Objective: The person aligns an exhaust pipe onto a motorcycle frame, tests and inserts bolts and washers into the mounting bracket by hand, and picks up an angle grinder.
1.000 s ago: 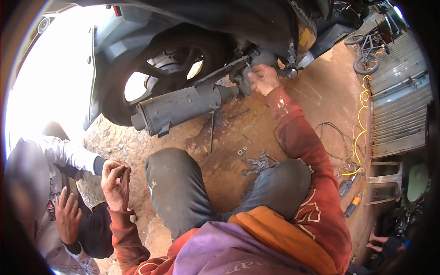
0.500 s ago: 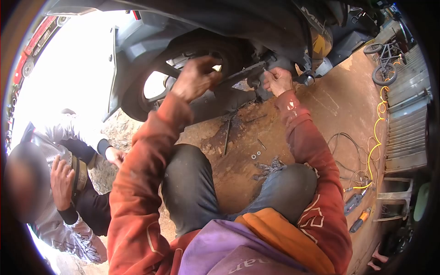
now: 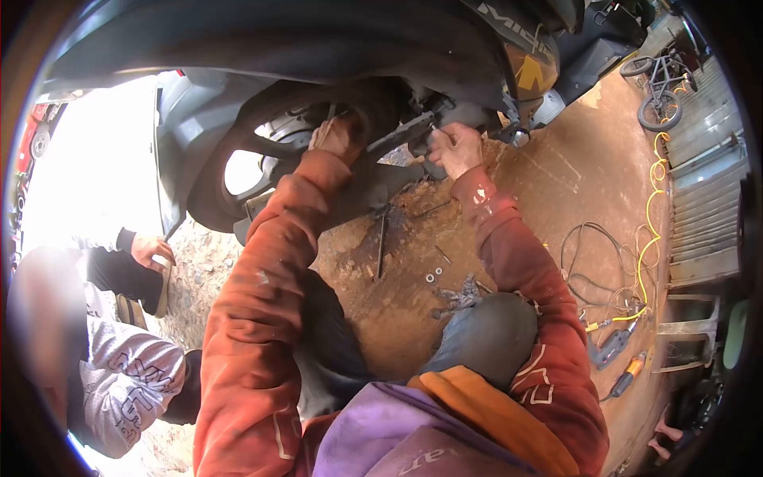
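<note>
The wheel (image 3: pixel 208 184) of a dark scooter fills the upper left, under its grey body panel (image 3: pixel 262 52). Against the wheel's hub side, my left hand (image 3: pixel 338 137) reaches in, its fingertips hidden behind the hand and in shadow. A dark bar (image 3: pixel 401 135) runs between my two hands. At its right end my right hand (image 3: pixel 459 151) has thumb and fingers pinched together near the mechanism under the body. A small light spot shows at those fingertips, too small to name.
On the dirt lie a metal rod (image 3: pixel 381 245), two washers (image 3: pixel 430 278), a thin pin (image 3: pixel 443 254) and a grey glove (image 3: pixel 462 296). A yellow air hose (image 3: pixel 653 238) and power tools (image 3: pixel 612 350) are at right. Another person's hand (image 3: pixel 151 250) rests at left. A small bicycle (image 3: pixel 661 89) lies far right.
My left hand has gone from blurred motion in front of the wheel to deeper beside the hub. My right hand stays pinched by the mechanism. The view has shifted; the other person's raised hand has dropped from sight.
</note>
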A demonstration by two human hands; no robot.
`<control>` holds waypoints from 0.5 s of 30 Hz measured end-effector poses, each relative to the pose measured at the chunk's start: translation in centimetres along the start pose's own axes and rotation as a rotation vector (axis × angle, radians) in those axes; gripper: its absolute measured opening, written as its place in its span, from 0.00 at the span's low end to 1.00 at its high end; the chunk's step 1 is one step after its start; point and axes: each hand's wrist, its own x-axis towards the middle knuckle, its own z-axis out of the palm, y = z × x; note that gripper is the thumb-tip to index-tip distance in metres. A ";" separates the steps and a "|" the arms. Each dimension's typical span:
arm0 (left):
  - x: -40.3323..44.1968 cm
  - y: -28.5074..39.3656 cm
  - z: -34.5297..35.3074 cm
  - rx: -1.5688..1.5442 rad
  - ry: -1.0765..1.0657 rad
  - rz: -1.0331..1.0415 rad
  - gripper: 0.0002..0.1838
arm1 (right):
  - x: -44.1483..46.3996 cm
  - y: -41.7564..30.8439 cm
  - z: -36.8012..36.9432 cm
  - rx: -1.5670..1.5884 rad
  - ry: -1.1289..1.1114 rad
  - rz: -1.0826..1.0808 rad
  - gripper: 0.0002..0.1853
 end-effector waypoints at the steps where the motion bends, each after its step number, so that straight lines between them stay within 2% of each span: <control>1: 0.1 -0.4 -0.3 0.003 0.004 0.010 0.17 | 0.2 0.1 0.1 0.003 0.007 -0.008 0.10; 4: -1.2 0.4 -1.6 -0.144 0.080 0.049 0.22 | -0.1 0.0 0.6 0.095 0.031 0.083 0.10; 6: -3.3 4.6 -3.7 0.080 -0.027 0.080 0.22 | -0.4 -0.4 0.9 0.140 0.068 0.112 0.08; 7: -3.3 4.4 -3.2 0.239 -0.156 0.133 0.25 | -0.7 -0.3 1.0 0.159 0.077 0.081 0.08; 11: -2.9 2.6 -0.6 0.182 -0.127 0.169 0.24 | -0.6 -0.7 1.3 0.262 0.077 0.096 0.08; 15: -2.9 3.2 -1.9 0.148 -0.103 0.182 0.24 | 1.4 -1.4 1.0 0.213 0.007 0.109 0.08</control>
